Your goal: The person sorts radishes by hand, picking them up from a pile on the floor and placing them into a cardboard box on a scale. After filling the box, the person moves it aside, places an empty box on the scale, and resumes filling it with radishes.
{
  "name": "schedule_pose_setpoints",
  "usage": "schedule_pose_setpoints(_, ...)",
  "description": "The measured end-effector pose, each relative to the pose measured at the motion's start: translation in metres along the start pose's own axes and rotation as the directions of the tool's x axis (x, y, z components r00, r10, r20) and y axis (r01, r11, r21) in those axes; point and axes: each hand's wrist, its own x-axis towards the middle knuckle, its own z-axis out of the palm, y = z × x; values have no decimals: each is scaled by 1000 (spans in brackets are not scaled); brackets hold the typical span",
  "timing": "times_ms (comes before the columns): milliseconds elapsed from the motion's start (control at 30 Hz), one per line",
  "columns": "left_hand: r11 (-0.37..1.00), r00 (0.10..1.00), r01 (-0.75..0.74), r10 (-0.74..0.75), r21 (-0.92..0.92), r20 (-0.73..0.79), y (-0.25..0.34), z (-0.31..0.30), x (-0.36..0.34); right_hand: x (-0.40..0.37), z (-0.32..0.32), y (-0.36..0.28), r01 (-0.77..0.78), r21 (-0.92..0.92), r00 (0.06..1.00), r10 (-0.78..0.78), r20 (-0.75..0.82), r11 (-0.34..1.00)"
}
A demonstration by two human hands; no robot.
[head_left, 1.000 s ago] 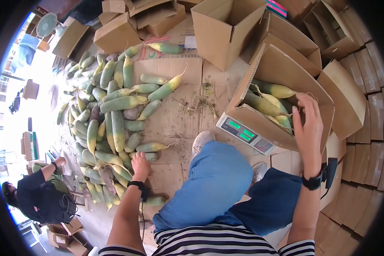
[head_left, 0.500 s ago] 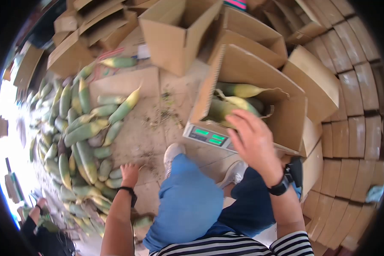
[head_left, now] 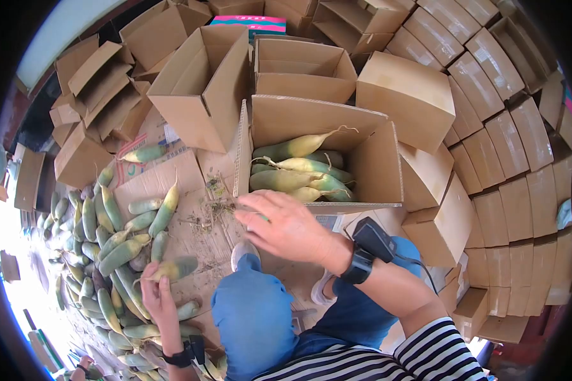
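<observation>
My left hand (head_left: 161,301) grips a green radish (head_left: 183,267) by its pale root end; the radish is slightly blurred and points toward the box. Beneath and beside that hand spreads a large heap of green radishes (head_left: 122,253). My right hand (head_left: 286,225) is held out with its fingers extended and nothing visible in them, just in front of the near left corner of an open cardboard box (head_left: 370,166). Several green radishes (head_left: 299,147) lie in the left part of this box, their pale tips toward the right. The box's digital scale is mostly hidden by my right hand and arm.
Open cardboard boxes (head_left: 200,89) stand behind the packing box. Stacked closed cartons (head_left: 497,60) form a wall at the right. Flat cardboard (head_left: 162,180) with dirt and leaf scraps covers the floor. Another person's hand (head_left: 82,363) shows at the lower left.
My left hand has taken a radish from the heap and lifted it. My right hand has moved from over the box's radishes to its near left corner. The view has turned.
</observation>
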Motion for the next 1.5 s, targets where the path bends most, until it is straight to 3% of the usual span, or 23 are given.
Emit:
schedule_pose_setpoints(33,1000,1000,-13,13,1,-1,30,3,3,2,-3,-5,3,-4,1000,-3,-12,1000)
schedule_pose_setpoints(100,913,916,-399,401,-88,10,86,9,9,8,-8,-15,118,84,993,-117,-14,989)
schedule_pose_setpoints(133,908,911,-409,412,-86,11,112,14,10,12,-11,-19,161,121,987,-159,-28,980)
schedule_pose_setpoints(200,758,765,-610,639,-232,77,151,27,9,19,-20,-25,186,187,981,-171,-96,964)
schedule_pose_setpoints(233,751,758,-617,647,-233,80,159,37,7,20,-26,-25,213,254,972,-178,-153,944)
schedule_pose_setpoints(367,719,694,-634,692,-286,201,171,63,7,8,-37,1,168,160,972,-136,-191,973)
schedule_pose_setpoints(433,883,891,-395,436,-254,129,176,74,4,7,-54,23,62,-48,955,-73,-289,997)
schedule_pose_setpoints(500,908,899,-393,412,-141,150,148,60,10,4,-77,45,-169,-157,950,119,-290,973)
schedule_pose_setpoints(567,944,909,-247,148,220,389,115,42,8,-12,-85,80,-296,-175,933,245,-265,939)
schedule_pose_setpoints(600,946,914,-175,54,271,402,96,39,3,-23,-87,95,-330,-256,936,279,-216,909)
schedule_pose_setpoints(733,896,813,33,-282,443,509,-43,17,-43,-57,-76,135,-447,-378,891,440,-109,811)
schedule_pose_setpoints(800,662,711,-86,-483,744,511,-114,10,-85,-52,-78,126,-405,-354,913,388,-122,843)
schedule_pose_setpoints(833,447,594,-212,-647,869,478,-91,15,-95,-45,-81,111,-360,-329,933,331,-145,873)
schedule_pose_setpoints(867,417,583,-315,-624,853,520,-123,9,-121,-39,-83,96,-341,-271,940,324,-108,900)
schedule_pose_setpoints(933,473,521,-225,-680,852,516,-166,-1,-161,-35,-78,71,-307,-183,952,303,-48,934)
schedule_pose_setpoints(1000,501,478,-168,-711,849,515,-185,-9,-180,-38,-77,56,-303,-198,912,344,222,932)
schedule_pose_setpoints(1033,526,493,-97,-712,845,500,-187,-11,-184,-40,-74,52,-295,-195,913,337,232,935)
schedule_pose_setpoints(1100,550,501,-16,-719,835,483,-193,-14,-191,-42,-67,44,-399,-207,815,449,367,893)
schedule_pose_setpoints(1200,546,738,182,-626,818,253,-211,-23,-188,-38,-61,39,-309,-254,837,389,385,916)
schedule_pose_setpoints(1233,546,733,186,-631,817,255,-218,-25,-184,-38,-58,39,-293,-275,835,385,392,916)
schedule_pose_setpoints(1300,370,847,189,-530,910,39,-229,-27,-170,-37,-53,41,-289,-284,829,387,403,914)
schedule_pose_setpoints(1433,324,911,100,-411,941,45,-245,-31,-146,-34,-45,45,-323,-310,807,431,403,894)
schedule_pose_setpoints(1500,267,973,-154,-127,951,193,-253,-32,-135,-31,-44,43,-325,-313,804,435,406,893)
